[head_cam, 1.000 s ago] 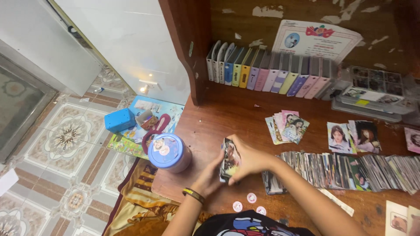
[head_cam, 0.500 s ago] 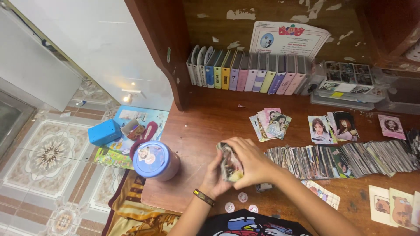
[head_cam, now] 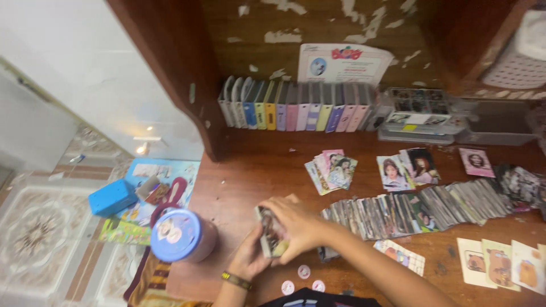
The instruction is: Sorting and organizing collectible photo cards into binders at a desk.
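Fingers of both hands are wrapped around a small stack of photo cards [head_cam: 268, 236], held on edge just above the wooden worktop [head_cam: 250, 170]. The right hand [head_cam: 296, 224] curls over the top and far side with its fingers pressed together on the cards, while the left hand [head_cam: 250, 258] cups the stack from below, thumb side toward it. My guess is the two-handed grip is there to square the edges up so nothing slides out. The frame is a bit blurry, so I can't count the cards in the stack.

Just right of the hands, a long row of cards [head_cam: 421, 207] lies overlapped like fallen dominoes, way too many to count, probably laid that way so each one shows. Behind it there's a fanned pile of cards [head_cam: 331, 170], and a pair of portrait cards [head_cam: 404, 169] next to that. One single pink card [head_cam: 476, 161] sits further right.

Near the person's body, three small round stickers [head_cam: 303, 272] sit on the wood. Three cartoon bear cards [head_cam: 495, 262] lie at the right corner. One blue-lidded tub [head_cam: 181, 236] stands at the worktop's left edge. At the back, roughly a dozen slim binders [head_cam: 296, 108] stand upright in a row.
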